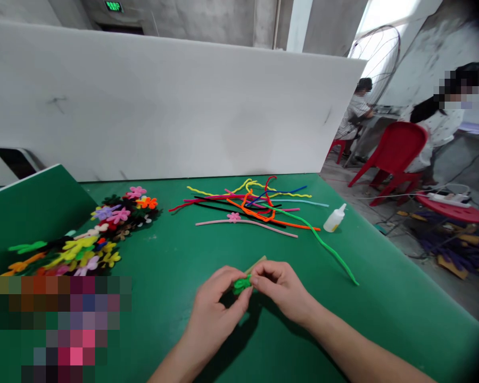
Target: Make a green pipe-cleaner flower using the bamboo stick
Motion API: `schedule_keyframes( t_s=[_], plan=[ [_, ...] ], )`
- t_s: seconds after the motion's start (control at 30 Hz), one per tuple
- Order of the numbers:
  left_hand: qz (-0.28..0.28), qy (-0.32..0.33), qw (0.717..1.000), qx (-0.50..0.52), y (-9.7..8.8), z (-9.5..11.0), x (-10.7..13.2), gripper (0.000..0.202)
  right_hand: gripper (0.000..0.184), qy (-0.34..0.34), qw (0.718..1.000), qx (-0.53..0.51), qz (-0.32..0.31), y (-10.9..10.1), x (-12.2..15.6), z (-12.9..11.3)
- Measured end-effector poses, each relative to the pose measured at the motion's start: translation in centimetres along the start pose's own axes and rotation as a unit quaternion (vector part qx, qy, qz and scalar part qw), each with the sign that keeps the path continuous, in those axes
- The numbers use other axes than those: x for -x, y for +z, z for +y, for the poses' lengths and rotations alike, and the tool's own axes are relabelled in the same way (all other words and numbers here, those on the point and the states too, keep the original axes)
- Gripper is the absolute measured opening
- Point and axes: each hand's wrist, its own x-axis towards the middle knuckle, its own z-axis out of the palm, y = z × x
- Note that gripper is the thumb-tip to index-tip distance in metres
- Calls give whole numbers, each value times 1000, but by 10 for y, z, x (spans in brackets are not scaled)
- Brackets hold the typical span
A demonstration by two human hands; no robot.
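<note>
Between my two hands, above the green table [171,314], is a small bright green pipe cleaner flower [241,285] with looped petals. My left hand [217,300] pinches it between thumb and fingers from the left. My right hand [285,287] is closed on its right edge, thumb against fingertips; those fingertips hide part of the flower. Just behind the fingers a short tan strip [260,263] shows, and I cannot tell whether it is held or lies on the table. Farther back lie loose pipe cleaners [263,210] in several colours, with a pink flower [233,217] among them.
Finished-looking pipe cleaner flowers [120,215] are heaped on the left beside a green board [35,202]. A small white squeeze bottle [335,218] stands at right. A white partition [163,106] closes off the back. Two people sit beyond the right edge, near a red chair [399,146].
</note>
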Motion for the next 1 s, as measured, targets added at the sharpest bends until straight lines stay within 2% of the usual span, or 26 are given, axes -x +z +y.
schedule_keyframes(
  t_s=[0.17,0.43,0.57,0.63,0.8,0.9,1.0],
  plan=[
    [-8,6,999,-31,-1,-2,0,9,17,-1,1000,27,9,1,2,-2],
    [-53,-64,996,-18,1,2,0,15,17,47,998,-41,15,3,1,1],
    [-50,-47,998,-11,1,2,-1,15,20,103,988,-116,6,4,0,4],
    [-31,-27,999,-17,2,1,-1,14,21,118,985,-126,5,5,0,3],
    [48,30,997,-47,6,-1,2,9,17,14,999,13,43,6,1,-4],
    [60,66,994,-67,7,0,4,9,9,-34,992,103,63,8,5,-5],
    [79,105,988,-82,6,1,5,9,7,-115,975,175,80,9,8,-1]
  ],
)
